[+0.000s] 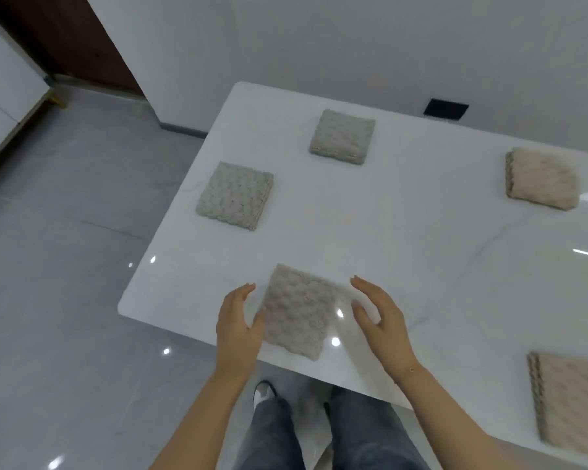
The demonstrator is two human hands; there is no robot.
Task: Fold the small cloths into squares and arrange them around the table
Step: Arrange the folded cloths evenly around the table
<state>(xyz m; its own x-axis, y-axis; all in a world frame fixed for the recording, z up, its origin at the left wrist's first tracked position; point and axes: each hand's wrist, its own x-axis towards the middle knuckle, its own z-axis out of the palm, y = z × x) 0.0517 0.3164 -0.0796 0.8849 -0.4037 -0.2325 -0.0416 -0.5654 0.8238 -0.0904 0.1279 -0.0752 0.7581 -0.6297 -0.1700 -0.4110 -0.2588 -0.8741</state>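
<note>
A folded grey textured cloth (297,313) lies as a square near the front edge of the white table (404,239). My left hand (238,327) is at its left side, fingers straight, thumb touching the cloth's edge. My right hand (381,320) hovers just right of the cloth, fingers relaxed and spread, holding nothing. Other folded squares lie around the table: a grey one (235,195) at the left end, a grey one (343,136) at the far side, a beige one (542,178) far right, and a beige one (571,401) near right.
The table's left corner and front edge are close to my hands, with grey tiled floor (65,266) beyond. My legs and a shoe (263,393) show below the table edge. A white wall with a black socket plate (446,109) runs behind the table.
</note>
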